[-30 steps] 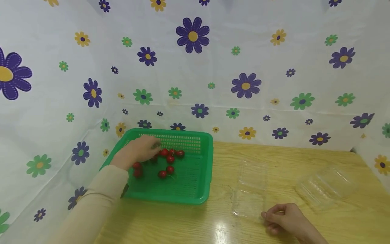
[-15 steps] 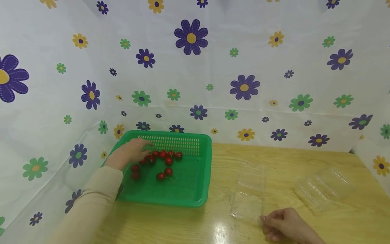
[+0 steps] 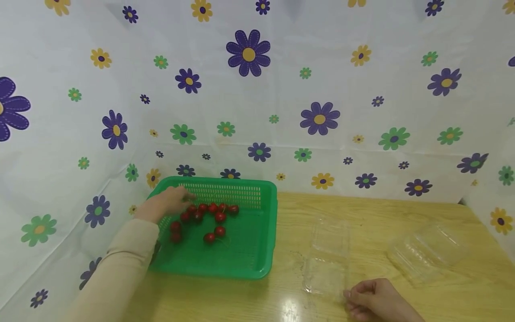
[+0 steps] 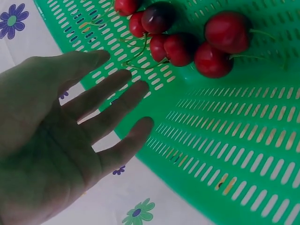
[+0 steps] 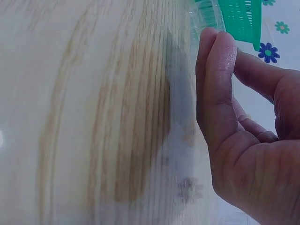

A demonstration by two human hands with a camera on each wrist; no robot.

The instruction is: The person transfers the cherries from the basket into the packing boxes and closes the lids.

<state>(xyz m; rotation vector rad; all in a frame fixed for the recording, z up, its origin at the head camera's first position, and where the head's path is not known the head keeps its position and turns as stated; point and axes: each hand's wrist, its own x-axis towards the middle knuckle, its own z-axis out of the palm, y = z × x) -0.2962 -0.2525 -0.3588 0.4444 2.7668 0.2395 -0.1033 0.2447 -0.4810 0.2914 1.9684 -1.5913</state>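
Several red cherries [image 3: 220, 217] with thin stems lie in a green slotted basket [image 3: 268, 232] on the left of the table. My left hand [image 3: 170, 201] is over the basket's left back part, beside the cherries. In the left wrist view its fingers [image 4: 117, 112] are spread and nearly straight, with nothing in them. My right hand [image 3: 378, 297] is at the near right corner of an opened clear plastic container [image 3: 327, 255]. Its thumb and fingertips pinch that corner, as the right wrist view of the container [image 5: 206, 16] suggests; the fingers partly hide the contact.
A second clear plastic container [image 3: 428, 250] lies farther right on the wooden table [image 3: 374, 214]. White cloth [image 3: 289, 98] with printed flowers hangs behind and at both sides. The basket stands close to the cloth at the back left.
My left hand has drawn back slightly to the left, away from the cherries, uncovering several of them. The right hand keeps its place at the container. The head view has shifted a little.
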